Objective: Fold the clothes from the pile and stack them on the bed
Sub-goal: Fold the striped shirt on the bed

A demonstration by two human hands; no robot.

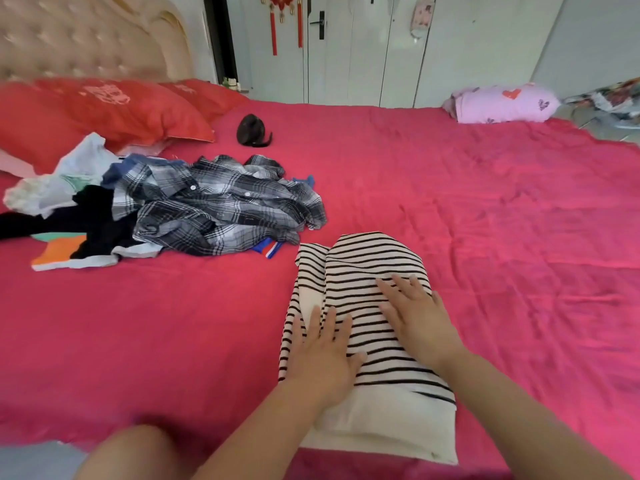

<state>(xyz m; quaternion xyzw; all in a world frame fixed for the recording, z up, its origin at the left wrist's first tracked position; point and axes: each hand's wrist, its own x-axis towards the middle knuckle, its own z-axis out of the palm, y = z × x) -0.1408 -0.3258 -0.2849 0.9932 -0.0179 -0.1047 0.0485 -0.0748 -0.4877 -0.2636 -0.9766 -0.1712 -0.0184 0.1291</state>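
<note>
Hands flat (fingers straight), left hand (320, 355) and right hand (417, 317) pressing striped garment (367, 258); gripping nothing.

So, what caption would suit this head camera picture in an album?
Left hand and right hand press flat on a striped shirt on the bed, near the unfolded pile.

Both bare forearms reach forward from the lower edge, side by side. The left grip (320, 355) lies palm down, fingers straight and slightly spread. The right grip (417, 317) lies flat likewise, a little farther forward, fingers fanned.
</note>
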